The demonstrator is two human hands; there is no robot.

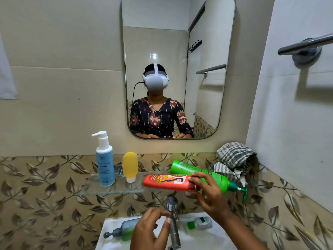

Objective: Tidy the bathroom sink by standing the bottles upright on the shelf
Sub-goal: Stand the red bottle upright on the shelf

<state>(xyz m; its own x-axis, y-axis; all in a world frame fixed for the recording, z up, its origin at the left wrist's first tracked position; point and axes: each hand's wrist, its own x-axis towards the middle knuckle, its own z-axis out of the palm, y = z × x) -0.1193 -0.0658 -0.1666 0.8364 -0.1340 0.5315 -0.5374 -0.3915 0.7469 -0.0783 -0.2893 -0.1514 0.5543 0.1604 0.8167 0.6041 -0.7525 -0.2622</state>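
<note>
A glass shelf (100,188) hangs above the sink. A blue pump bottle (105,165) and a yellow tube (130,166) stand upright on it at the left. A red bottle (167,182) lies on its side on the shelf, and my right hand (209,193) grips its right end. Behind it a green pump bottle (198,173) also lies flat, nozzle pointing right. My left hand (151,230) hovers over the sink rim with fingers apart, holding nothing. A grey-green pump bottle (126,230) lies on the sink's left rim, a small clear green-capped bottle (201,223) on the right rim.
A metal tap (173,219) rises between my hands at the back of the white sink (108,226). A striped cloth (234,159) is bunched in the corner right of the shelf. A mirror (173,42) hangs above, and a towel rail (304,45) projects from the right wall.
</note>
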